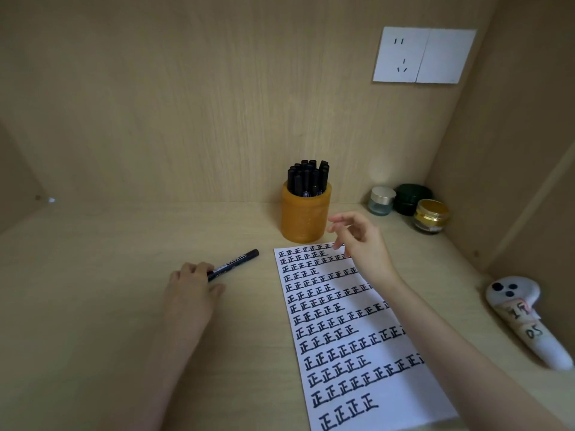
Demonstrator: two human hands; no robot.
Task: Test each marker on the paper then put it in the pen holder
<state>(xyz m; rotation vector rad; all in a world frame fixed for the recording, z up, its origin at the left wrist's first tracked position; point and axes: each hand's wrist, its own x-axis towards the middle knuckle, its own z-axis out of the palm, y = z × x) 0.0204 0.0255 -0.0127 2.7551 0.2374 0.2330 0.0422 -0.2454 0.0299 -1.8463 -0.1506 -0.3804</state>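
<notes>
Neatly, black 正 rows fill the paper (pixel 401 396); left hand (pixel 190 286) grips marker (pixel 237 262).

We're basically looking into a pale wood-grain nook. A white wall socket plate (pixel 423 56) sits high on the back wall (pixel 186 104). Right of it the side wall (pixel 513 150) angles in, and far to its left there's another side wall (pixel 15 169). Below it runs the matching table (pixel 93 290), with three small jars (pixel 412 199) in the corner. Lighting is soft and warm, with a faint bright patch (pixel 378 175) under the plate.
</notes>
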